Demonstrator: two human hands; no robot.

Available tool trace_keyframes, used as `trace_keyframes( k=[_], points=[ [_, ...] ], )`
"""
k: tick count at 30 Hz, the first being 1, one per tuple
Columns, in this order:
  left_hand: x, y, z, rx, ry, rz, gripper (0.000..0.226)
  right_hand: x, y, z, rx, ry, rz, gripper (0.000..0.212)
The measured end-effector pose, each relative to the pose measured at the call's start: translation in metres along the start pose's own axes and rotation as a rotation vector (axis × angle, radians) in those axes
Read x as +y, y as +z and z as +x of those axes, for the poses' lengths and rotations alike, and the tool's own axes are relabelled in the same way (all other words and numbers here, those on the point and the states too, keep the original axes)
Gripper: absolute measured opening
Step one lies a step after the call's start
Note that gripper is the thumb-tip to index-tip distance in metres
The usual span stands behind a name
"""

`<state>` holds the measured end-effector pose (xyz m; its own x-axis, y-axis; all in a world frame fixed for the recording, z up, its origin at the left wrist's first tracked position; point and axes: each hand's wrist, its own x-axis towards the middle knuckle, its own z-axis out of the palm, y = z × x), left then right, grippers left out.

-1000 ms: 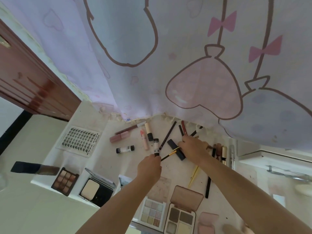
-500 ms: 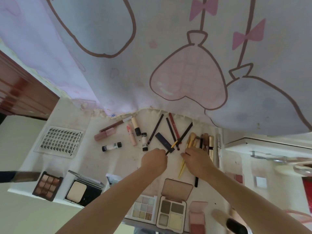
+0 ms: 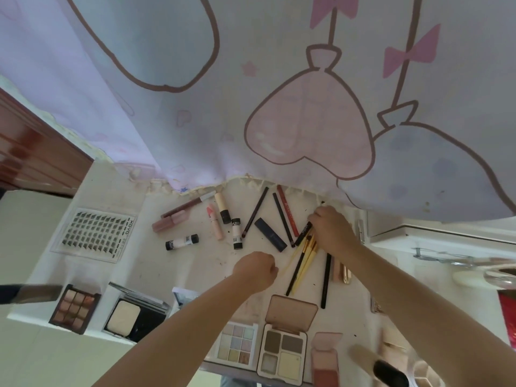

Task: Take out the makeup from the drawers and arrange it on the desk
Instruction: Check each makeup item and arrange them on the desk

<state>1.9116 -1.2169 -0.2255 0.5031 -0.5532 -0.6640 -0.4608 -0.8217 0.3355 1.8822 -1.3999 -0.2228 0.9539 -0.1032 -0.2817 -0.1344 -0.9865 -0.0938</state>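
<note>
centrally, the left hand hovers just above the desk with its fingers curled into a loose fist that holds nothing visible. the right hand rests over the upper ends of a bundle of yellow-handled brushes, fingers bent down onto them and onto a black pencil; whether it pinches them or only presses cannot be told. compared with half a second ago, the right hand has moved farther from the person, toward the curtain, the left hand has drawn back from the dark blue tube, and the brushes now lie gathered closer together. the makeup is spread on the desk: two red and dark pencils beside the blue tube, a white tube with black caps, another white tube, a cream stick, a pink stick and a pink gloss. nearer the person lie a lash tray, a brown eyeshadow palette, a powder compact, a pastel palette, an open four-pan palette and a blush case. the right forearm crosses over items at the desk's right part, hiding them in part.
</note>
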Motion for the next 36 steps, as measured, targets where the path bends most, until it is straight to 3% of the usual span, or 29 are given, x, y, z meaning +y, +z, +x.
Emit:
trace_keyframes(
  k=[6,10,15,20,25,27,31,36],
  points=[
    [-0.015,-0.008,-0.011,0.030,0.009,-0.019,0.034,-0.006,-0.004,0.030,-0.136,-0.158,-0.250,0.027],
    [-0.019,-0.017,-0.016,0.103,-0.006,-0.099,0.032,-0.002,-0.011,0.037,-0.129,-0.267,-0.311,0.029],
    [-0.012,-0.034,-0.018,0.366,0.081,-0.195,0.050,-0.011,-0.028,0.018,-0.047,-0.362,-0.229,0.029],
    [-0.002,-0.049,-0.030,0.368,0.217,-0.068,0.041,-0.023,-0.057,-0.017,-0.046,-0.370,-0.035,0.032],
    [0.000,-0.065,-0.056,0.312,0.341,0.192,0.034,-0.024,-0.087,-0.050,-0.279,-0.342,0.090,0.029],
    [0.000,-0.075,-0.070,0.219,0.333,0.070,0.031,-0.021,-0.103,-0.062,-0.378,-0.308,0.106,0.027],
    [-0.006,-0.111,-0.092,-0.180,0.240,-0.546,0.039,-0.030,-0.141,-0.077,-0.396,-0.332,0.195,0.032],
    [-0.027,-0.156,-0.113,-0.076,0.210,-0.698,0.044,-0.012,-0.177,-0.095,-0.192,-0.203,0.214,0.034]
  ],
)
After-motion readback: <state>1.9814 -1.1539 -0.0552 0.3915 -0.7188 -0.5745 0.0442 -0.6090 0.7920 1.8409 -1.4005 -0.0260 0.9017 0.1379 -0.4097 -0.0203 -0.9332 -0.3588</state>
